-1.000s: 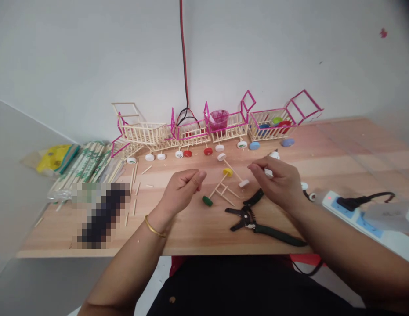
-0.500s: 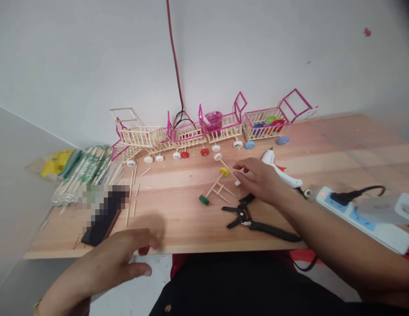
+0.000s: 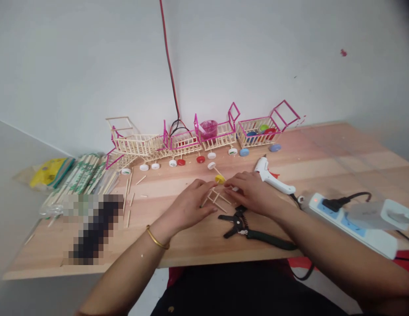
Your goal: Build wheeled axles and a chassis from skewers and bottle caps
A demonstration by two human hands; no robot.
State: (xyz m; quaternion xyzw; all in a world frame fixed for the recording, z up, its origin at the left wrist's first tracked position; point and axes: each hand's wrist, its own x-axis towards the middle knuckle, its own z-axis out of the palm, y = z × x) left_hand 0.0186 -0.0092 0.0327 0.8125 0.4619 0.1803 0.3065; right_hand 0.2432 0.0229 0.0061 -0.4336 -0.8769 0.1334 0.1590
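My left hand [image 3: 191, 204] reaches over a small wooden stick frame [image 3: 218, 199], its thumb and forefinger apart on the frame's left side. This frame lies on the table with a yellow bottle cap [image 3: 219, 179] on its far end; its green cap is hidden behind my left hand. My right hand [image 3: 246, 189] is at the frame's right, thumb and fingers slightly apart, beside a stick axle [image 3: 219, 172] with a white cap [image 3: 211, 165] on its far end. Whether the fingertips touch the sticks is unclear. Black-handled wire strippers [image 3: 237, 223] lie just below my right hand.
Several stick carts [image 3: 217, 136] with bottle-cap wheels line the wall. A white glue gun [image 3: 273, 177] and a power strip [image 3: 352, 224] are at the right. Bagged sticks [image 3: 77, 175], loose sticks [image 3: 128, 197] and a blurred dark object [image 3: 97, 232] lie left.
My left hand has moved up and right from the table's front edge to the stick frame. My right hand has shifted slightly left and down. The view has tilted a little.
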